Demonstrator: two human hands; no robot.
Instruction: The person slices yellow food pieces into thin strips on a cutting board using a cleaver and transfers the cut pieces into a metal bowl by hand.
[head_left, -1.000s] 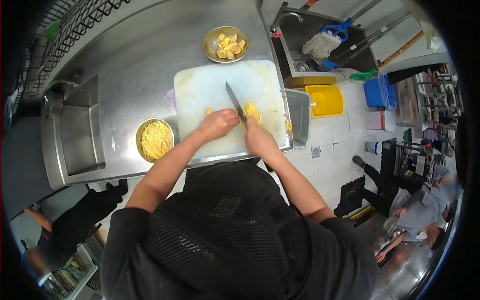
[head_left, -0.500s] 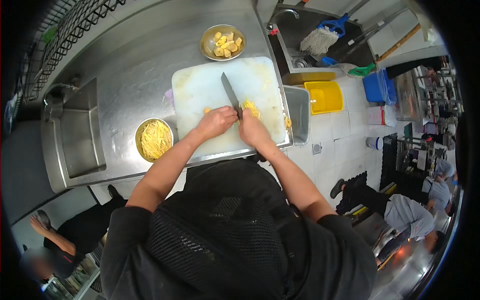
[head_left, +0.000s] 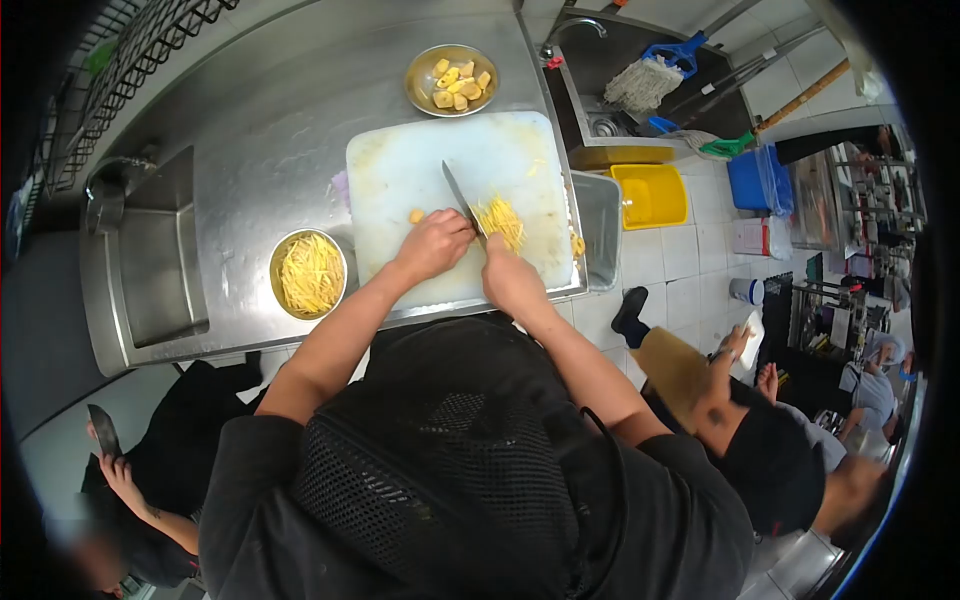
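Observation:
My right hand [head_left: 513,279] is closed round the handle of a knife [head_left: 459,192], whose blade points away over the white cutting board [head_left: 400,165]. Beside the blade, my left hand [head_left: 438,243] has its fingers pressed together on the board; what they hold is hidden. Thin yellow strips [head_left: 502,222] lie in a pile right of the blade. One small yellowish piece [head_left: 416,215] rests left of the blade. A metal bowl [head_left: 417,68] with several peeled yellow chunks stands beyond the board. Another metal bowl [head_left: 346,283], full of yellow strips, is at the left.
A sink [head_left: 160,265] is set in the counter's left end. Right of the counter are a grey bin [head_left: 597,230], a yellow tub [head_left: 654,196] and mops [head_left: 643,85]. One person [head_left: 160,440] at lower left holds a cleaver; another [head_left: 770,440] is at lower right.
The knife has tilted and shifted slightly beside my left hand. At lower left, the co-worker's arms and cleaver have moved. A person has come close at lower right, carrying something flat and brown.

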